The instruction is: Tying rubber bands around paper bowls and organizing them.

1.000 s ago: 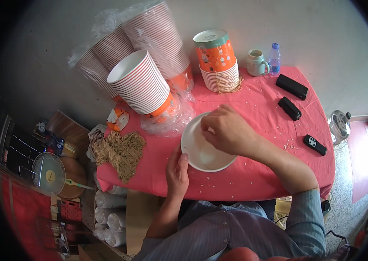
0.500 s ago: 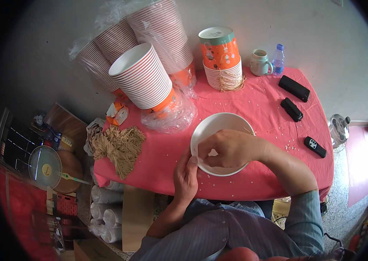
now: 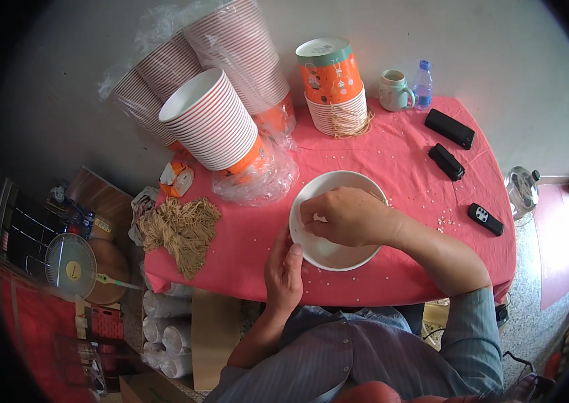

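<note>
A white paper bucket (image 3: pixel 338 258) stands on the table in front of me, its mouth facing up. My left hand (image 3: pixel 284 274) holds its near left side, with the thumb close to the rim and the fingers along the outer wall. Reaching over the mouth, my right hand (image 3: pixel 350 215) has its fingers curled down inside, close to the left inner wall. Those fingertips are pressed together, and what they may hold is hidden. A thin tan strand shows at the bucket's right rim.
Tan cords (image 3: pixel 182 232) lie bundled at the left. Behind stand nested paper buckets (image 3: pixel 214 124), plastic-wrapped stacks (image 3: pixel 240 60) and an upturned orange bucket stack (image 3: pixel 330 77). A mug (image 3: pixel 393 92), a bottle (image 3: pixel 423 86), black devices (image 3: pixel 449 129) and scattered white bits (image 3: pixel 444 221) are toward the right.
My right hand has shifted slightly up and left over the bucket, uncovering more of its near inside. My left hand stays at the bucket's side. The whole view has shifted slightly.
</note>
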